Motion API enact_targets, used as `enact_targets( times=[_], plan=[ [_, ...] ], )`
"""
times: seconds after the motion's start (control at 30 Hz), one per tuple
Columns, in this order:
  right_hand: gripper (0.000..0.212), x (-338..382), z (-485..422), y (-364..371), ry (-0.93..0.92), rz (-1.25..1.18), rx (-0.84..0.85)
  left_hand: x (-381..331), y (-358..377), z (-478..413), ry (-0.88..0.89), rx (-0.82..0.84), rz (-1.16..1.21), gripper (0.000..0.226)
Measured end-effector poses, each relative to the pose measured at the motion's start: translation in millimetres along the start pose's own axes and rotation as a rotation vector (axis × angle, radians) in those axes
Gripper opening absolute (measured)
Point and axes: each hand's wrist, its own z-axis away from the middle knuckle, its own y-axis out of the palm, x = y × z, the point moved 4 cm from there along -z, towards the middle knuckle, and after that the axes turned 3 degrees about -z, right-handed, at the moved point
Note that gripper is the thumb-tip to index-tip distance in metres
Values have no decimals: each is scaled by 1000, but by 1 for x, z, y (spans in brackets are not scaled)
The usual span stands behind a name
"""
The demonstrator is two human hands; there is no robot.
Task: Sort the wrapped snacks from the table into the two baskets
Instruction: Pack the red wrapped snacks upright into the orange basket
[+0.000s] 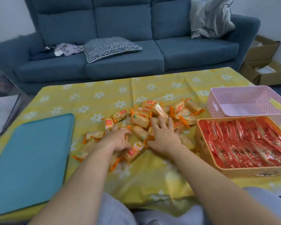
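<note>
- A heap of orange-wrapped snacks [154,114] is seen on the middle of the yellow flowered tablecloth [104,95], left of both baskets.
- The right hand [162,135] is laid palm-down on the heap; its fingers are spread wide and straight over the packets; nothing is gripped.
- The left hand [118,140] is set on the heap's near left side; its fingers are curled down among the packets; it cannot be told through the blur whether one is held.
- The orange basket [203,143], near right, is filled with red-wrapped snacks [242,140] in rows; the pink basket [243,96] is placed just behind it.
- A teal pad [31,156] is laid flat at the left; a blue sofa [120,21] is seen beyond the table.
</note>
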Motion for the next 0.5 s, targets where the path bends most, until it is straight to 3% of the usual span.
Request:
enact_targets(
  times=[0.13,0.2,0.33,0.4,0.5],
  plan=[
    [81,27,-2,1,-214,21,60,29,-14,-3,-87,-304,165,38],
    [68,35,-2,-1,-267,-1,31,19,-22,-4,-21,-432,210,44],
    [60,28,-5,-11,-215,22,-23,-17,-19,-13,178,-204,108,79],
    [69,9,-10,-16,-71,105,7,-24,-13,-18,150,-88,38,81],
    [75,-13,-11,-31,162,160,25,-7,-15,-22,-18,-146,76,70]
  ],
)
